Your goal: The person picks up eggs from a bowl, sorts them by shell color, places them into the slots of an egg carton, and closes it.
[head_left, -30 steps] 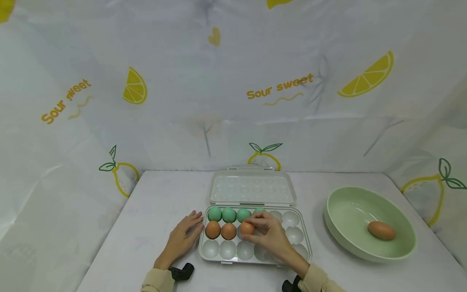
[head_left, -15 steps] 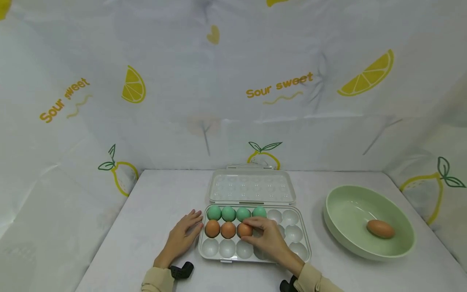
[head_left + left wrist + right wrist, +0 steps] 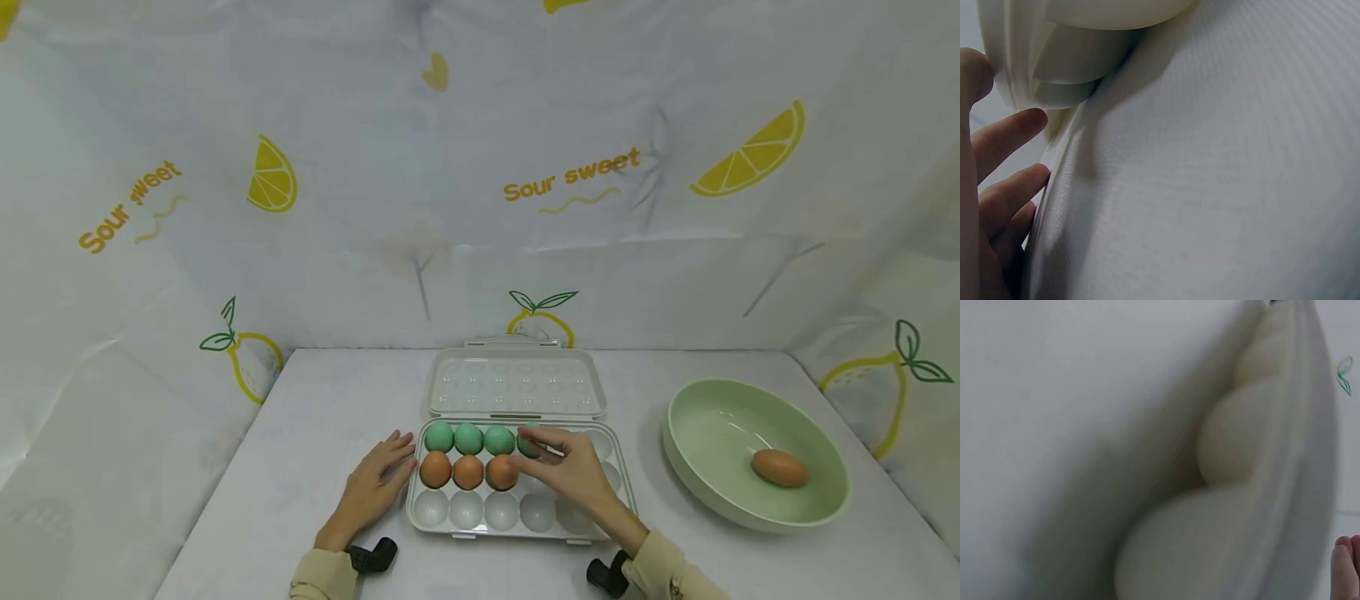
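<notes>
A white plastic egg box (image 3: 557,517) lies on the table with its clear lid (image 3: 517,382) folded back. Several green eggs (image 3: 468,438) fill the left of its back row. Three brown eggs (image 3: 468,472) sit in the middle row, the rightmost partly behind my right thumb. My right hand (image 3: 576,475) hovers above the box, thumb and fingers spread apart with nothing between them. Whether the thumb touches that egg, I cannot tell. At the box's left edge my left hand (image 3: 375,483) rests, fingers extended; in the left wrist view its fingers (image 3: 1013,134) lie beside the box wall (image 3: 1079,56).
To the right stands a light green bowl (image 3: 697,467) holding one brown egg (image 3: 780,468). A white cloth with lemon prints hangs behind the table (image 3: 337,392). The front row of the egg box shows bare hollows. Each wrist wears a black device (image 3: 373,556).
My right hand has lowered a brown egg into the third hollow of the middle row and let go, its fingers spreading and moving slightly right. The left hand has stayed in place.
</notes>
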The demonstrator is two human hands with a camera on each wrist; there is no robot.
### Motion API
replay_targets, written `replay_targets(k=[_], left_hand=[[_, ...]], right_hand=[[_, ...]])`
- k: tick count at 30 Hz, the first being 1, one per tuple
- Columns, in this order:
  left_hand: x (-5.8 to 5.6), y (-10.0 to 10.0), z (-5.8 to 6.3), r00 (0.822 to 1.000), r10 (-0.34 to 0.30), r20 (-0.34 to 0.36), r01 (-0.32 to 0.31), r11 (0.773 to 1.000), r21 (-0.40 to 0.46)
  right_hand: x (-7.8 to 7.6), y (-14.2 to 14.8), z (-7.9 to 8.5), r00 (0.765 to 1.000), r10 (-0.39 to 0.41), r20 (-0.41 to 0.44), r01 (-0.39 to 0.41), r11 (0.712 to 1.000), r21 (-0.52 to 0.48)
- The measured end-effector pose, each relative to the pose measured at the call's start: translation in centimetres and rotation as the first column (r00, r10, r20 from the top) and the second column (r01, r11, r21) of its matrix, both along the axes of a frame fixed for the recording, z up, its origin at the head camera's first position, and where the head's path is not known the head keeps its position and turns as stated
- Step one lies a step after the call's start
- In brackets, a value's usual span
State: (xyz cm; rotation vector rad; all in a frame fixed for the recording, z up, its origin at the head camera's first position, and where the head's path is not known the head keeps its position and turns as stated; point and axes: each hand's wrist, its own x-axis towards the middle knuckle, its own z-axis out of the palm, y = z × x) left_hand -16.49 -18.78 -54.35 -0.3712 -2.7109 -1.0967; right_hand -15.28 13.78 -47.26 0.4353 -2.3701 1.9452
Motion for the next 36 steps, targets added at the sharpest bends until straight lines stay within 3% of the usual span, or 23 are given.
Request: replay_targets(k=[3,10,20,36], left_hand=[[0.0,0.0,0.0,1.0,0.005,0.003,-0.005,1.0,0.002],[0.0,0.1,0.2,1.0,0.008,0.008,-0.008,1.0,-0.009],[0.1,0.1,0.4,1.0,0.009,-0.012,-0.009,1.0,-0.004],[0.3,0.2,0.3,1.0,0.012,0.001,-0.012,1.0,0.009]], right_hand=[[-0.5,1.4,0.9,0.999,-0.024,0.028,0.024,1.0,-0.016],[-1.3,5.1,2.2,0.996,-0.092,-0.013,0.091,0.996,-0.021],[-1.2,7.5,2.0,0.989,-0.146,0.026,0.147,0.989,-0.021],[-0.7,11.0,2.7,0.976,-0.219,0.002,0.219,0.975,-0.032]])
